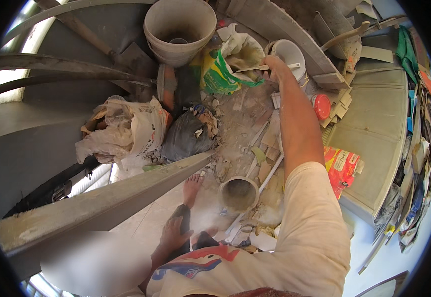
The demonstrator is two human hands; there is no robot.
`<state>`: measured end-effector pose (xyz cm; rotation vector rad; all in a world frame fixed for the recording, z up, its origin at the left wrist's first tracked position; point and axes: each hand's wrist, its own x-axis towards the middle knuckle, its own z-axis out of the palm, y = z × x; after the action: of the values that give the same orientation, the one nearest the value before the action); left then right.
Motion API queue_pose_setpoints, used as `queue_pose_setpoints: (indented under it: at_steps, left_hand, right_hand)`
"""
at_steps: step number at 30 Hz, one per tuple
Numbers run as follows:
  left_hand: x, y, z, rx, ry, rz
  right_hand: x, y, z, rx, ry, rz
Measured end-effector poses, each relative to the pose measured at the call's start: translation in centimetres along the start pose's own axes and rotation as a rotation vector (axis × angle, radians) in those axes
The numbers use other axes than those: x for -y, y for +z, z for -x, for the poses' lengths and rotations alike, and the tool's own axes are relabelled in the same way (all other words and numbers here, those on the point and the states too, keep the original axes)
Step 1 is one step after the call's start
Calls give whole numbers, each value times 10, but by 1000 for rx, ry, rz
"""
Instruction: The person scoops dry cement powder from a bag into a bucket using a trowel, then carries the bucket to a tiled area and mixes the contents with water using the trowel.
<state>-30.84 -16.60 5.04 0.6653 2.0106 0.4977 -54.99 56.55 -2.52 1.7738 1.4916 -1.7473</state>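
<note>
Reaching right hand (275, 67) to white bucket (289, 55), left hand (173, 235) on knee

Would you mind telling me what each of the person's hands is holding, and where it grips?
The right hand grips a thin stick-like tool at its end, beside the white bucket. The left hand holds nothing; it rests on the knee.

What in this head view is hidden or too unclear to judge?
- Right hand: its grip at the white bucket is too small to judge.
- Big bucket: contents lost in shadow.
- Lower left: a blurred patch hides whatever lies there.
- Left hand on the knee: palm side hidden.
</note>
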Motion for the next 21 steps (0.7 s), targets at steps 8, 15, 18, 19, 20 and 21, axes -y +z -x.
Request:
queue_pose_setpoints:
  at_steps: [8,15,18,19,20,21]
  left_hand:
    - [0,16,4,49,-34,-46]
    - [-4,28,-4,149,43,-191]
    - [-16,34,-5,178,60,-196]
    - [-19,34,-6,210,54,-246]
    - [-19,36,-5,237,71,-282]
    - [-20,40,-3,255,83,-311]
  right_hand:
    - [-34,1,43,-9,-416,-103]
    - [-207,39,140,-356,-668,-438]
    - [-290,44,241,-304,-694,-715]
    - [-341,38,257,-289,-640,-744]
    - [-393,36,271,-267,-595,-781]
    - [-441,28,294,-216,-473,-886]
